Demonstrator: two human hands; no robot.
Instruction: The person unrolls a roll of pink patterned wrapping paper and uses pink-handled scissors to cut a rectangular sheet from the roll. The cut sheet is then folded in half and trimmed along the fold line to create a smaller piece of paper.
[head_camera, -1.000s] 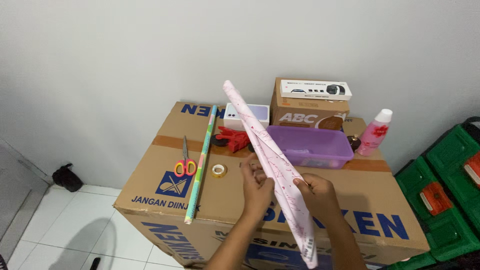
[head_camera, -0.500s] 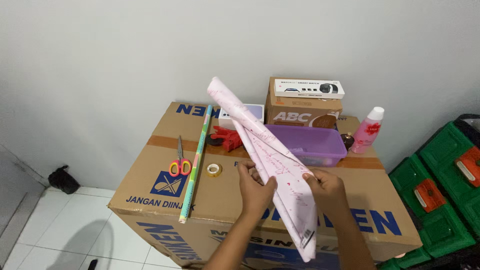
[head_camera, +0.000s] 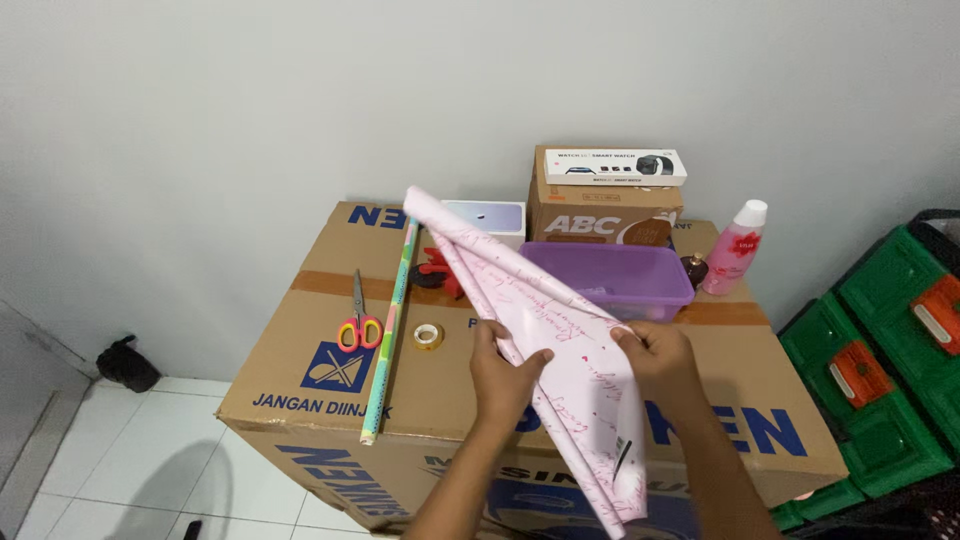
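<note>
Two hands were on the same thing: a roll of pale pink wrapping paper (head_camera: 540, 330) with a reddish print, held up over the big cardboard box (head_camera: 300, 370) that served as a table. The left hand (head_camera: 503, 372) pinched the paper's near edge between thumb and fingers, and the right hand (head_camera: 662, 362) gripped the opposite edge the same way, so the roll was partly fanned open between them. Its far tip pointed toward about 11 o'clock, and the loose end hung down toward 5 o'clock, past the box's front edge.

On the box top, out at roughly 9 to 10 o'clock from the hands, a long green patterned roll (head_camera: 392, 322) lay flat, with orange-and-pink handled scissors (head_camera: 355, 318) just beside it on its left and a small roll of clear tape (head_camera: 428, 336) on its right. At 12 o'clock sat a purple plastic tub (head_camera: 640, 282), a red object (head_camera: 440, 268) that I couldn't make out properly, a small white box (head_camera: 492, 218), and a brown carton (head_camera: 580, 215) with a long white box (head_camera: 615, 167) lying on top. A pink bottle (head_camera: 733, 250) with a white cap stood upright around 1 o'clock. Green crates (head_camera: 880, 350) sat on the floor off to 3 o'clock.
</note>
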